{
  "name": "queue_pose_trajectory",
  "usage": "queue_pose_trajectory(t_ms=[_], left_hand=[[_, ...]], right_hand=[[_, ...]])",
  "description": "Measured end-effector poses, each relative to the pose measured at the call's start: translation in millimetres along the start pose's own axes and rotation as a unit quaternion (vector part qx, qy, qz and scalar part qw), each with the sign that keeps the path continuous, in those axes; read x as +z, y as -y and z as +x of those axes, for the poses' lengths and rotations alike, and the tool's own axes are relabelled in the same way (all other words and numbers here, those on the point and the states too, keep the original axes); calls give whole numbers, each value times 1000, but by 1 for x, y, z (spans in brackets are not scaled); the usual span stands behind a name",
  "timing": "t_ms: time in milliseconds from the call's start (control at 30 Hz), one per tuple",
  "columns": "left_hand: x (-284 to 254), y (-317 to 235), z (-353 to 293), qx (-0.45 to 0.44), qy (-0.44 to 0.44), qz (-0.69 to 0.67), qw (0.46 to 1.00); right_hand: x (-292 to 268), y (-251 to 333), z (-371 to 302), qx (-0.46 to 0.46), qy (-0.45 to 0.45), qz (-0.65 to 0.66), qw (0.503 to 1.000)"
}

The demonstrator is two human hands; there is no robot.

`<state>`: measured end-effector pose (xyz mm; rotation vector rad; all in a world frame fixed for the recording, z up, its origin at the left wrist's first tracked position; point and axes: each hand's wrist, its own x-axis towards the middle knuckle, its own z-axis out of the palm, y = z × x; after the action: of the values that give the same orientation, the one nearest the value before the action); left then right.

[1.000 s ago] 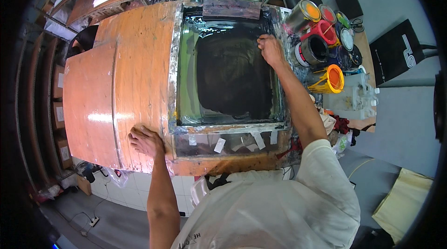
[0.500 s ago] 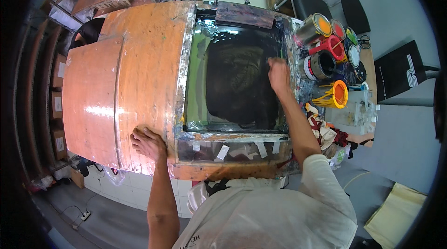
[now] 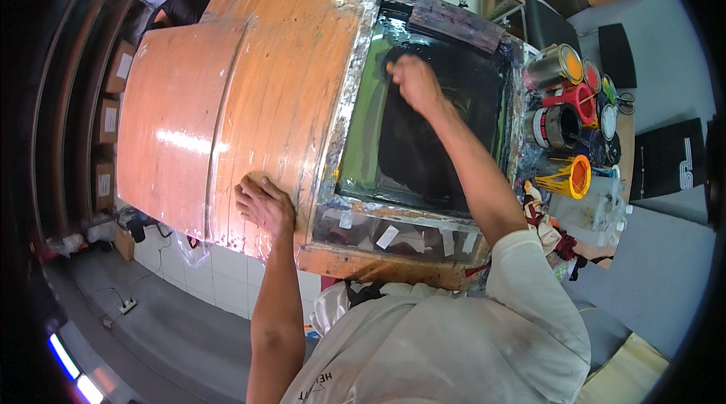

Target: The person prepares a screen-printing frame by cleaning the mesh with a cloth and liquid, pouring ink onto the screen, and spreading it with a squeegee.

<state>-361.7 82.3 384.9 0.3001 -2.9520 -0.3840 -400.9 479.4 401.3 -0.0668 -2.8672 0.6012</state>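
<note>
A screen printing frame [image 3: 346, 102] lies on the wooden table, slightly turned in view. Its green mesh [image 3: 365, 148] carries a wide patch of dark ink [image 3: 423, 151]. Over the upper left part of that patch is my right hand [image 3: 416, 85], fingers closed. A small orange-brown bit shows at its fingertips; I cannot make out what it is. My left hand [image 3: 265, 206] rests on the table left of the frame, fingers apart and nothing in them. A dark wooden block [image 3: 455, 24] lies across the frame's far end, near the clamps.
Paint cans [image 3: 560, 126], an orange-rimmed tub [image 3: 579, 177] and crumpled rags [image 3: 546, 234] crowd the right side. A flat board [image 3: 178, 132] covers the table's left end. Shelves [image 3: 76, 102] stand at far left. Someone's dark-clothed part [image 3: 185, 9] shows beyond the table's far left corner.
My right hand has swept from the ink patch's right side to its upper left. My left hand stays on the table. The whole view has shifted and turned.
</note>
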Motion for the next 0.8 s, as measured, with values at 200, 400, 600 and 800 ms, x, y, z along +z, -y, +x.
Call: queue_pose_trajectory(t_ms=[200, 400, 600, 800], left_hand=[[-2, 0, 0, -7, 6, -13, 1000], [2, -4, 0, 0, -2, 2, 1000], [2, 2, 0, -5, 1, 10, 1000], [6, 1, 0, 24, -33, 11, 999]], right_hand=[[-30, 107, -153, -108, 148, 177, 967], [-43, 18, -129, -10, -16, 10, 1000], [-51, 96, -143, -122, 162, 165, 965], [-77, -31, -242, 30, 1, 79, 996]])
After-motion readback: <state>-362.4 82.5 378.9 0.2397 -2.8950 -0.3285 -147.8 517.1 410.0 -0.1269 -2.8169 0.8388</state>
